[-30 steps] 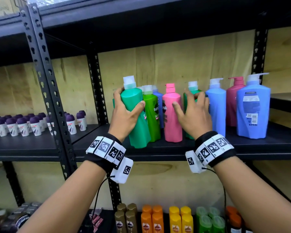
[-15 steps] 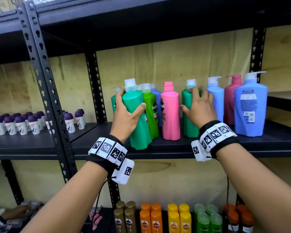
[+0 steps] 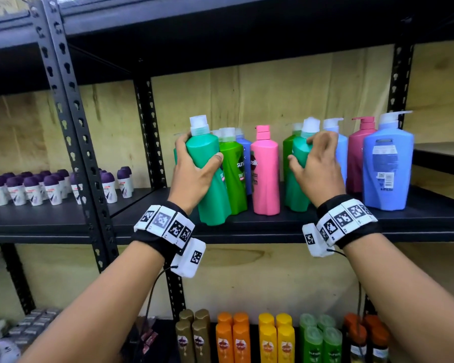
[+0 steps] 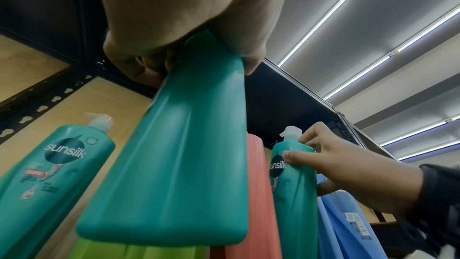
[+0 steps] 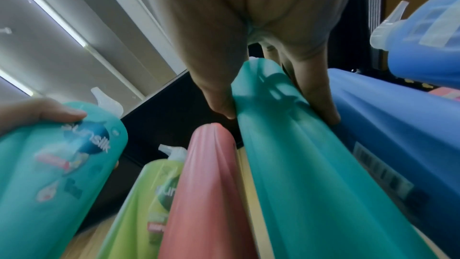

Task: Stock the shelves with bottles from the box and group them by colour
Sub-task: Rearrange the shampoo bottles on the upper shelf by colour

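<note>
A teal bottle (image 3: 210, 176) stands tilted at the near edge of the shelf (image 3: 273, 226), the left hand (image 3: 192, 176) wrapped around it. To its right, past a green bottle (image 3: 233, 176) and a pink bottle (image 3: 265, 174), the right hand (image 3: 317, 171) grasps a second teal bottle (image 3: 295, 179), just beside the blue bottles (image 3: 385, 166).

Black slotted-steel shelving (image 3: 63, 106) stands against a pale plywood wall (image 3: 286, 100), with strip lights (image 4: 323, 17) overhead.
</note>
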